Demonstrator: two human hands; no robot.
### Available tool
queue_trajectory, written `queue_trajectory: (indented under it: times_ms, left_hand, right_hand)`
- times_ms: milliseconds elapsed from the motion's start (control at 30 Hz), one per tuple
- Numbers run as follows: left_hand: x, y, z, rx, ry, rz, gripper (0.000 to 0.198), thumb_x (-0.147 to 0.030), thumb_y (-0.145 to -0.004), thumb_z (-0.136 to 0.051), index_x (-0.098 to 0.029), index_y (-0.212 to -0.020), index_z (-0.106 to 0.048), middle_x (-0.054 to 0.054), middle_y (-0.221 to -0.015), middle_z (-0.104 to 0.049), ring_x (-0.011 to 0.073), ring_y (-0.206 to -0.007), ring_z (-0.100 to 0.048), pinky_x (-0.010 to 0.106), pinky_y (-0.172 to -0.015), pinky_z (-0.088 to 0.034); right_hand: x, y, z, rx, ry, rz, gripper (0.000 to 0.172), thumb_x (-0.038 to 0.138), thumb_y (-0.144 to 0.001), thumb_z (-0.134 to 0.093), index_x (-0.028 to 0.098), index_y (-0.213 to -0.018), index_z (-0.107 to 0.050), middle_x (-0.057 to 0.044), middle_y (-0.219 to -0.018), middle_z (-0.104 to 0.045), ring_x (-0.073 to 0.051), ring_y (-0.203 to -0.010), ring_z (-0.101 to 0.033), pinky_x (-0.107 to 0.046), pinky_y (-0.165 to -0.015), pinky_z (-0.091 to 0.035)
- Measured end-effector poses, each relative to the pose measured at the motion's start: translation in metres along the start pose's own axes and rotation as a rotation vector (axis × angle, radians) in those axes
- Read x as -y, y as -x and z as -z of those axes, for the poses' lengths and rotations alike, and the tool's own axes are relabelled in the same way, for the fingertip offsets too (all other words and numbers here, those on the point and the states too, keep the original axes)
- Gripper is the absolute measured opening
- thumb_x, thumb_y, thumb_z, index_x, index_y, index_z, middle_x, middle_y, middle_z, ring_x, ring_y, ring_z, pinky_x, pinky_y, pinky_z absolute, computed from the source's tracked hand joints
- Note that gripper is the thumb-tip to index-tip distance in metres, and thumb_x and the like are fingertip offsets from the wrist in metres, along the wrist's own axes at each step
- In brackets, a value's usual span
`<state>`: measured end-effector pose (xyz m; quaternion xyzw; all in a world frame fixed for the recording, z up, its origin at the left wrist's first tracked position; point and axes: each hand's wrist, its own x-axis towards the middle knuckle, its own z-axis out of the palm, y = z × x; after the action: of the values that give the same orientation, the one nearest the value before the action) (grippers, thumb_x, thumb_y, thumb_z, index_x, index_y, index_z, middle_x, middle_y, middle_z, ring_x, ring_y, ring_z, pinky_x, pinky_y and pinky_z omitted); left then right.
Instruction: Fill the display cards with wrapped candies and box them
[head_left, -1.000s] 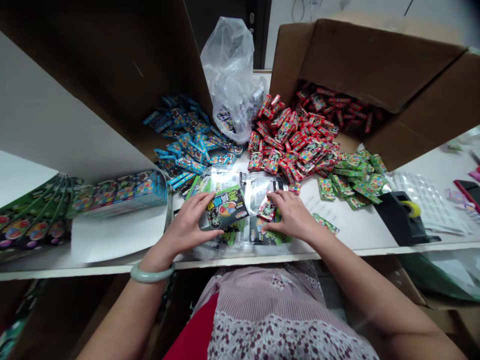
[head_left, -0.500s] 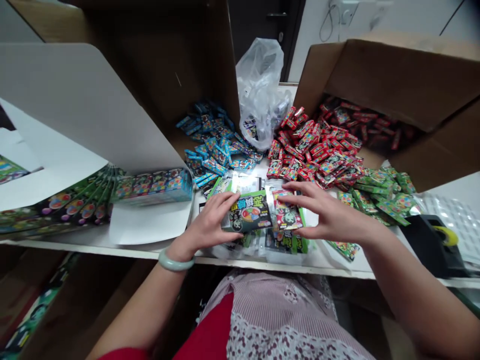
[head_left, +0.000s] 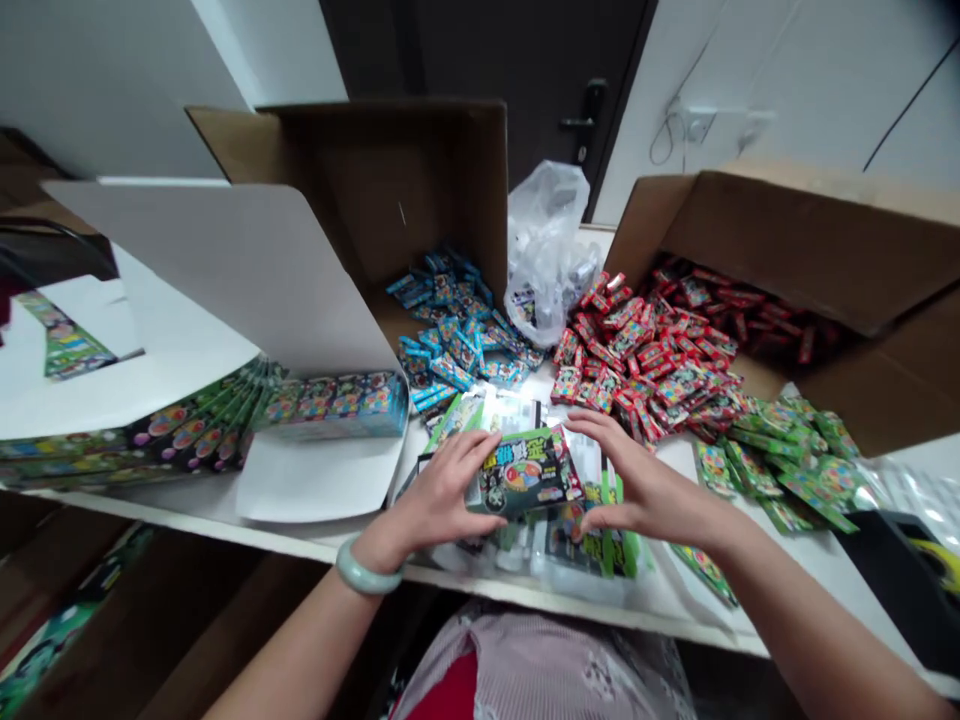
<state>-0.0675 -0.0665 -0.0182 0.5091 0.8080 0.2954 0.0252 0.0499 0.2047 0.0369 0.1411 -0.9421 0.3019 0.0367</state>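
Note:
My left hand (head_left: pixel 442 495) is closed on a black-and-green candy packet (head_left: pixel 521 475), thumb below and fingers over its upper left. A red edge shows at the packet's right end; whether it is a separate red packet tucked in or behind, I cannot tell. Close to that end, my right hand (head_left: pixel 637 485) has its thumb and fingers spread apart, with nothing seen in its grasp. Beneath both hands lie clear plastic trays (head_left: pixel 589 580) with more black-and-green packets (head_left: pixel 592 545), partly hidden by my hands.
Blue packets (head_left: pixel 457 340) spill from a cardboard box (head_left: pixel 397 180) at the back left. Red packets (head_left: pixel 652 350) spill from another box (head_left: pixel 787 240) at the right, beside green packets (head_left: pixel 795 460). A plastic bag (head_left: pixel 547 250), white display box (head_left: pixel 322 470) and black tape dispenser (head_left: pixel 892 580) stand around.
The red packet in my right hand has left its fingers; only a red edge shows by the black packet. My right hand has opened wider. The view has tilted upward.

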Motion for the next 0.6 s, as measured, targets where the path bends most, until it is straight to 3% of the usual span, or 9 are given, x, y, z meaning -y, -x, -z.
queue_trajectory:
  times_ms: [67,133,233,300,400,467,533,600]
  left_hand:
    - [0.002,0.003,-0.001,-0.042,-0.010,0.030,0.101,-0.042,-0.067,-0.080,-0.022,-0.150,-0.025,0.015,-0.138,-0.044,0.0349,-0.130,-0.042,0.055,-0.108,-0.039]
    - [0.004,0.005,-0.002,-0.048,-0.010,0.040,0.102,-0.041,-0.066,-0.081,-0.023,-0.150,-0.025,0.015,-0.138,-0.045,0.0352,-0.130,-0.042,0.056,-0.108,-0.039]
    - [0.009,0.009,0.001,-0.065,-0.010,0.056,0.102,-0.039,-0.066,-0.081,-0.022,-0.150,-0.026,0.016,-0.139,-0.046,0.0357,-0.130,-0.044,0.056,-0.108,-0.039]
    - [0.014,0.014,0.008,-0.114,-0.020,0.088,0.101,-0.039,-0.067,-0.080,-0.023,-0.150,-0.026,0.016,-0.140,-0.046,0.0356,-0.129,-0.045,0.054,-0.107,-0.042]
    - [0.023,0.025,0.019,-0.196,-0.061,0.123,0.101,-0.044,-0.068,-0.079,-0.027,-0.151,-0.024,0.014,-0.141,-0.047,0.0355,-0.129,-0.048,0.050,-0.105,-0.045]
    - [0.030,0.030,0.023,-0.231,-0.086,0.123,0.102,-0.051,-0.067,-0.078,-0.030,-0.151,-0.024,0.013,-0.142,-0.049,0.0357,-0.127,-0.050,0.047,-0.103,-0.048]
    - [0.039,0.033,0.022,-0.246,-0.078,0.122,0.099,-0.053,-0.069,-0.076,-0.032,-0.151,-0.025,0.011,-0.141,-0.050,0.0351,-0.126,-0.052,0.043,-0.102,-0.050]
    - [0.050,0.033,0.018,-0.252,-0.057,0.141,0.088,-0.049,-0.076,-0.071,-0.035,-0.150,-0.026,0.009,-0.140,-0.053,0.0334,-0.125,-0.054,0.042,-0.101,-0.050]
  right_hand:
    - [0.008,0.000,-0.014,-0.111,0.008,-0.038,0.059,0.040,-0.085,-0.066,0.028,-0.137,-0.043,-0.014,-0.134,-0.054,-0.031,-0.125,-0.050,-0.053,-0.103,-0.045]
    - [0.015,-0.003,-0.025,-0.124,-0.014,-0.042,0.041,0.034,-0.092,-0.056,0.029,-0.132,-0.050,-0.012,-0.123,-0.061,-0.028,-0.116,-0.056,-0.052,-0.098,-0.048]
    - [0.010,-0.021,-0.028,-0.107,-0.178,-0.044,0.037,0.034,-0.094,-0.052,0.029,-0.130,-0.054,-0.009,-0.118,-0.066,-0.025,-0.110,-0.061,-0.047,-0.096,-0.050]
    - [-0.010,-0.047,-0.018,-0.188,-0.274,-0.104,0.030,0.036,-0.093,-0.051,0.025,-0.120,-0.060,-0.008,-0.110,-0.070,-0.023,-0.104,-0.065,-0.044,-0.094,-0.051]
    - [-0.055,-0.113,0.008,-0.384,-0.193,-0.178,0.027,0.038,-0.090,-0.053,0.020,-0.105,-0.065,-0.010,-0.107,-0.071,-0.024,-0.101,-0.067,-0.042,-0.092,-0.052]
    - [-0.079,-0.170,0.029,-0.498,-0.070,-0.172,0.032,0.038,-0.088,-0.053,0.018,-0.110,-0.063,-0.013,-0.113,-0.069,-0.026,-0.107,-0.065,-0.045,-0.095,-0.049]
    - [-0.091,-0.228,0.050,-0.591,0.021,-0.158,0.046,0.040,-0.085,-0.057,0.016,-0.123,-0.057,-0.018,-0.127,-0.061,-0.031,-0.122,-0.055,-0.052,-0.103,-0.041]
    - [-0.094,-0.278,0.063,-0.577,0.176,-0.217,0.072,0.044,-0.077,-0.068,0.016,-0.138,-0.044,-0.021,-0.147,-0.041,-0.038,-0.139,-0.034,-0.060,-0.109,-0.029]
